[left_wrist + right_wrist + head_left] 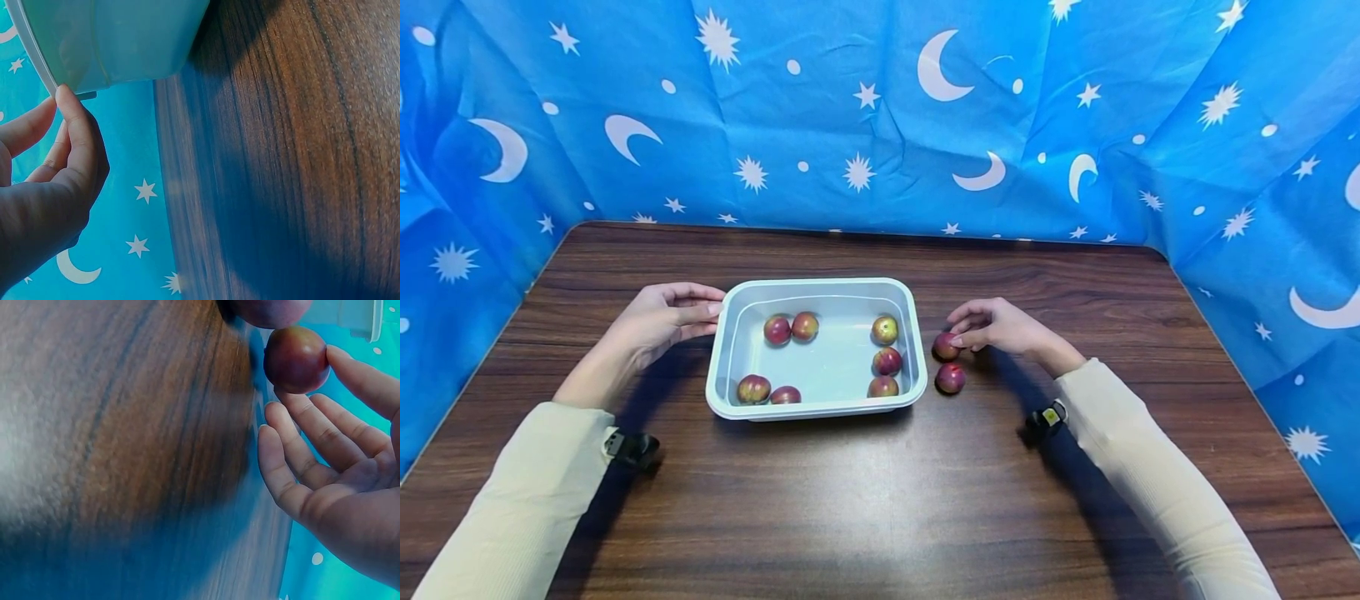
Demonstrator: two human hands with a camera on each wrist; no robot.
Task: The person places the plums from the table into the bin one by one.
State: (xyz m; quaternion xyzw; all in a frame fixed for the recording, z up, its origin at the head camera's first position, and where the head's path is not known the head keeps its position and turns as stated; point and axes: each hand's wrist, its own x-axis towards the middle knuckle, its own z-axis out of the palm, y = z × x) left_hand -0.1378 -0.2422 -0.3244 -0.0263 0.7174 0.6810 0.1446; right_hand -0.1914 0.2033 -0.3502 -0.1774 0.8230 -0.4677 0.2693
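A pale tray (722,367) stands mid-table with several red plums (886,362) lying in it. My left hand (713,308) holds the tray's left rim, and in the left wrist view the thumb (69,112) presses against the tray wall (125,44). Just right of the tray, my right hand (958,335) pinches a red plum (944,347) that sits on the table. In the right wrist view that plum (295,357) lies between the thumb and a fingertip (284,415). A second plum (951,378) lies on the table just nearer me.
The dark wooden table (880,500) is walled on three sides by a blue cloth with moons and stars (880,125). Both forearms in cream sleeves rest near the front, each with a wrist camera.
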